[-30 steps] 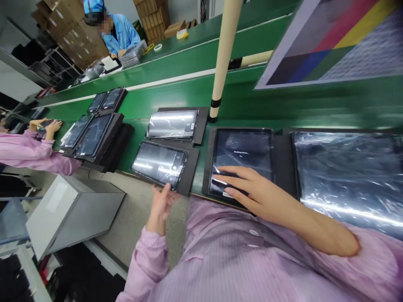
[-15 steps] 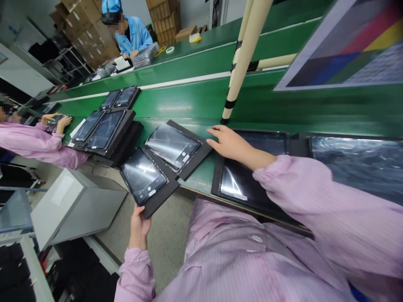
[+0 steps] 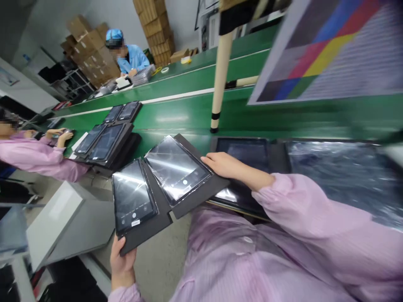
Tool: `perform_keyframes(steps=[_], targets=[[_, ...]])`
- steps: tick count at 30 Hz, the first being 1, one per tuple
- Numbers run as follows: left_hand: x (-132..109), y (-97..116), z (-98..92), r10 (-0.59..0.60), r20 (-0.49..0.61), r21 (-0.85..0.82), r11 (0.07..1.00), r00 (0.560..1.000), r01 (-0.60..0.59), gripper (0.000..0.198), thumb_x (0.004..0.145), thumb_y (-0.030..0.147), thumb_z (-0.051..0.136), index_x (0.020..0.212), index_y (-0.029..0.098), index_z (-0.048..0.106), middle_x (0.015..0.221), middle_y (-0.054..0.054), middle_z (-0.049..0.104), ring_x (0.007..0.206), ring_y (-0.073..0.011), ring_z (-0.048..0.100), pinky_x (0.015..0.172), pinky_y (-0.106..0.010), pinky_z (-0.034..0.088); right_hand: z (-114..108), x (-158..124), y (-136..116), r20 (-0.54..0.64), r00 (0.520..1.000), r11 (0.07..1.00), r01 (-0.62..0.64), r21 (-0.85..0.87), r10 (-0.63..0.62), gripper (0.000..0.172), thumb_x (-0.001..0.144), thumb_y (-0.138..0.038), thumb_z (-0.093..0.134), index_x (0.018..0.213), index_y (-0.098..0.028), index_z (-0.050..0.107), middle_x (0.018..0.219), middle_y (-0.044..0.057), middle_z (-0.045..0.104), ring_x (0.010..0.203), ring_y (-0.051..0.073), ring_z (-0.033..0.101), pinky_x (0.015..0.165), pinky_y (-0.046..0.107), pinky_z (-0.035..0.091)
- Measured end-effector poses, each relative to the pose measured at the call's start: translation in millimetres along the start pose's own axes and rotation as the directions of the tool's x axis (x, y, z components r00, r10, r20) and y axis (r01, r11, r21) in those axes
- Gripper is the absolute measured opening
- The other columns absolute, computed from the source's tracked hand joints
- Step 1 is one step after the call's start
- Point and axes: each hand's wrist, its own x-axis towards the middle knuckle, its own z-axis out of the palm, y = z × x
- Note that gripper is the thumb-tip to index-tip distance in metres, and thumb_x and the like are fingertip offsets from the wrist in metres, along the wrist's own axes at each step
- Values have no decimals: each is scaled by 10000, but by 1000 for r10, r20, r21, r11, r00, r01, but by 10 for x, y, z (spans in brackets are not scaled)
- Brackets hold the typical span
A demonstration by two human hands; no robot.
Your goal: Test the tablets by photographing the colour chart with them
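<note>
A black tray (image 3: 154, 228) with two tablets in its recesses is held tilted at the front edge of the green bench. The left tablet (image 3: 134, 195) and the right tablet (image 3: 176, 165) have shiny dark screens under clear film. My left hand (image 3: 122, 262) grips the tray's near-left corner, thumb on top and the other fingers underneath. At the opposite end, my right hand (image 3: 225, 165) is closed on the right edge; its fingertips are partly hidden. Beneath my right forearm lies another black tray with tablets (image 3: 245, 153) on the bench.
Stacked trays of tablets (image 3: 105, 142) stand to the left, beside a co-worker in a pink sleeve (image 3: 40, 153). A taped pole (image 3: 218, 79) rises from the green bench (image 3: 170, 119). Film-covered tablets (image 3: 330, 172) lie right. A grey box (image 3: 72, 222) stands lower left.
My right hand has come down from beside the tray and closed on its right edge. The tray has come nearer and swung round, its left end lower, with my left hand still on it.
</note>
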Motion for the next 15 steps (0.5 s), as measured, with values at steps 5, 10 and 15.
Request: perform_keyframes(steps=[5, 10, 15], targets=[[-128, -12, 588, -28, 250, 23, 999, 968, 23, 618, 586, 302, 769, 1198, 348, 696, 1105, 11, 751, 1010, -250, 701, 828, -321, 587, -55, -1145, 760, -176, 963, 979, -200, 30, 203, 393, 1007, -412, 266, 880, -169, 548, 992, 116, 679, 943, 245, 653, 790, 318, 446], [-259, -151, 1561, -178, 573, 215, 975, 800, 62, 765, 506, 316, 878, 1242, 258, 677, 1175, -75, 722, 1123, -350, 654, 941, -428, 546, -48, -2159, 1582, -360, 836, 909, -394, 132, 415, 374, 944, -460, 290, 761, -209, 498, 847, 127, 672, 790, 268, 652, 693, 358, 460], [-268, -329, 2444, -147, 791, 371, 887, 593, -276, 785, 606, 419, 837, 1332, 213, 623, 1298, -107, 614, 1270, -336, 539, 1103, -445, 415, -84, -2573, 2085, -430, 709, 822, -542, 174, 559, 359, 909, -457, 331, 742, -211, 534, 770, 133, 648, 755, 269, 632, 663, 353, 461]])
